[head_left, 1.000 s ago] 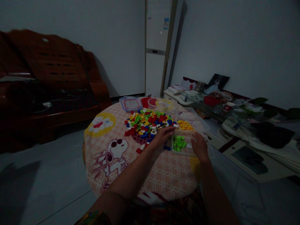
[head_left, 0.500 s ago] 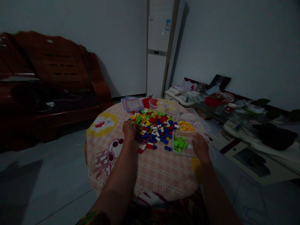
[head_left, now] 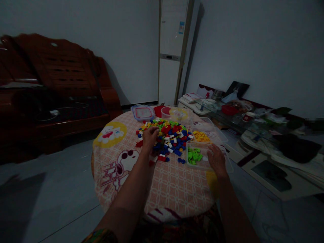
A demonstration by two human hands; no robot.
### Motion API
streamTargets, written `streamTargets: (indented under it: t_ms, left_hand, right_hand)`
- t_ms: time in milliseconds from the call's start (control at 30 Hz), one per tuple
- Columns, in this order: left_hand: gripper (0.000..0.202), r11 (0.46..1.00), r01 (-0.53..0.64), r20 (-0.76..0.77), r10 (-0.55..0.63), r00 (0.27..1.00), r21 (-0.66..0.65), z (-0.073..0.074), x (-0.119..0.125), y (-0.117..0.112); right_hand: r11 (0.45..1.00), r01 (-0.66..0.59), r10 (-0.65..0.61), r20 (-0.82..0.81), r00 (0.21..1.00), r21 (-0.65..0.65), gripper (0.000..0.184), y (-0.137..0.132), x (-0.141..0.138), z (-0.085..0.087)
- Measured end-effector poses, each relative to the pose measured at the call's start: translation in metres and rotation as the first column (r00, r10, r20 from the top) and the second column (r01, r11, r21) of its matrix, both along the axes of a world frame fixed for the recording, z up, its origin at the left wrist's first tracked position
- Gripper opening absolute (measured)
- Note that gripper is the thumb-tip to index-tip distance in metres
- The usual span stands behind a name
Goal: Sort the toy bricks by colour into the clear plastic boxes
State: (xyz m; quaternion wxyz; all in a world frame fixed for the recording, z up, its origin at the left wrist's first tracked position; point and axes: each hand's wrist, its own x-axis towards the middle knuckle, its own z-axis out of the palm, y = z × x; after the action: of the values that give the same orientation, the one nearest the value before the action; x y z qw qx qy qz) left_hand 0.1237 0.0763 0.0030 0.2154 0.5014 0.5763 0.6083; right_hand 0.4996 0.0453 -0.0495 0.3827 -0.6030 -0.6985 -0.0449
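Observation:
A mixed heap of toy building bricks [head_left: 174, 138] in red, blue, yellow, green and white lies in the middle of the round table. Over its left side is my left hand [head_left: 150, 137], fingers curled together; anything between them is too dark and small to make out. My right hand [head_left: 217, 159] rests at the right part of a clear plastic box [head_left: 205, 164], fingers stretched and apart. Light green bricks [head_left: 194, 155] lie in that box's left part. Just behind it, yellow bricks [head_left: 201, 136] sit in another clear container [head_left: 217, 131].
A patterned cloth [head_left: 177, 192] covers the table. At its back stand a blue-rimmed lidded box [head_left: 143, 112] and a clear round tub [head_left: 165, 111]. A cluttered glass-topped cabinet [head_left: 215, 109] runs along the right; a wooden bench [head_left: 63, 77] stands at left.
My left hand has moved right, from the heap's left edge to over the bricks, uncovering red and blue bricks at that edge. My right hand stays at the clear box.

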Motion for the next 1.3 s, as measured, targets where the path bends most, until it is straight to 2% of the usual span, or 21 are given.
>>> streamTargets:
  t_ms: [67,167,300,367,433,467,533,667,733,833,933,1067,1300]
  left_hand:
    - [0.028,0.985,0.172,-0.006,-0.172,0.985,0.019,0.003,0.027,-0.004]
    - [0.024,0.920,0.392,-0.049,-0.391,0.919,0.005,0.003,0.070,-0.014]
    - [0.024,0.829,0.559,-0.204,-0.549,0.811,-0.013,-0.003,0.114,-0.029]
    - [0.032,0.785,0.619,-0.249,-0.601,0.759,-0.006,-0.005,0.123,-0.033]
    - [0.038,0.772,0.636,-0.275,-0.609,0.744,0.009,-0.006,0.122,-0.032]
    - [0.039,0.786,0.618,-0.288,-0.588,0.756,0.020,-0.005,0.118,-0.031]
    - [0.038,0.849,0.525,-0.312,-0.485,0.817,0.056,-0.004,0.103,-0.025]
    - [0.038,0.967,0.229,-0.361,-0.176,0.916,0.111,-0.004,0.054,-0.007]
    - [0.040,0.991,0.072,-0.388,-0.023,0.922,0.114,-0.007,0.027,0.001]
    - [0.047,0.991,-0.108,-0.402,0.129,0.907,0.073,-0.018,-0.007,0.009]
    - [0.048,0.980,-0.198,-0.396,0.186,0.899,0.011,-0.028,-0.023,0.013]
    - [0.044,0.977,-0.210,-0.384,0.180,0.906,-0.037,-0.035,-0.024,0.015]
    - [0.035,0.976,-0.211,-0.366,0.175,0.914,-0.059,-0.024,-0.014,0.011]
  right_hand:
    - [1.000,0.000,0.000,-0.003,1.000,-0.010,0.036,-0.001,-0.001,0.001]
    - [1.000,-0.004,0.004,-0.011,1.000,-0.015,0.037,-0.002,-0.001,0.002]
    - [1.000,-0.015,0.014,-0.028,0.999,-0.016,0.036,-0.003,-0.002,0.003]
    - [1.000,-0.014,0.013,-0.028,1.000,-0.016,0.036,-0.003,-0.002,0.003]
    - [1.000,-0.003,0.003,-0.021,1.000,-0.016,0.035,-0.003,-0.002,0.003]
    - [1.000,0.001,-0.001,-0.015,1.000,-0.017,0.036,-0.003,-0.002,0.003]
    - [1.000,0.003,-0.003,0.000,1.000,-0.016,0.036,-0.003,-0.002,0.002]
    - [1.000,-0.012,0.012,0.002,1.000,-0.001,0.037,-0.002,-0.001,0.001]
    - [1.000,-0.015,0.015,-0.003,1.000,0.000,0.037,-0.002,0.000,0.001]
    - [1.000,-0.010,0.010,-0.010,1.000,-0.008,0.037,-0.002,0.000,0.001]
    - [1.000,-0.004,0.004,-0.007,1.000,-0.010,0.037,-0.002,0.000,0.001]
    - [1.000,0.001,-0.001,0.021,1.000,0.003,0.037,-0.002,0.000,0.000]
    - [1.000,0.007,-0.007,0.036,0.999,0.000,0.034,-0.001,0.001,0.000]
